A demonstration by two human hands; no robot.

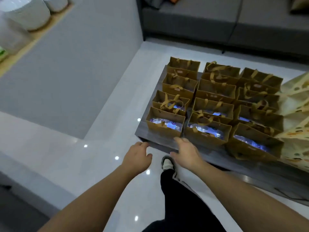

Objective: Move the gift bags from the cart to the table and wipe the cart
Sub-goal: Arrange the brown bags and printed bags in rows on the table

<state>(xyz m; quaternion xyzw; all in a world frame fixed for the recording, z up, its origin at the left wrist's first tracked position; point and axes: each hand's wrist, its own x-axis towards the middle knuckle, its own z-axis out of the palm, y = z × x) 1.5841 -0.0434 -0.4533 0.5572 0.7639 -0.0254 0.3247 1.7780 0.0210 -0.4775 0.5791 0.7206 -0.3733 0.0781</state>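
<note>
From the head camera, brown paper gift bags [215,104] stand packed in three rows on a low grey wood-grain table [160,139]; several hold clear plastic-wrapped items; the cart is not in view. The left hand [138,158] reaches toward the table's near corner — fingers loosely curled, fingertips at the edge, holding nothing; the right hand [185,150] rests on the tabletop edge just before the nearest bags, fingers relaxed, gripping nothing. A grey sofa [217,22] stands beyond; a shoe [168,163] shows on the glossy floor.
</note>
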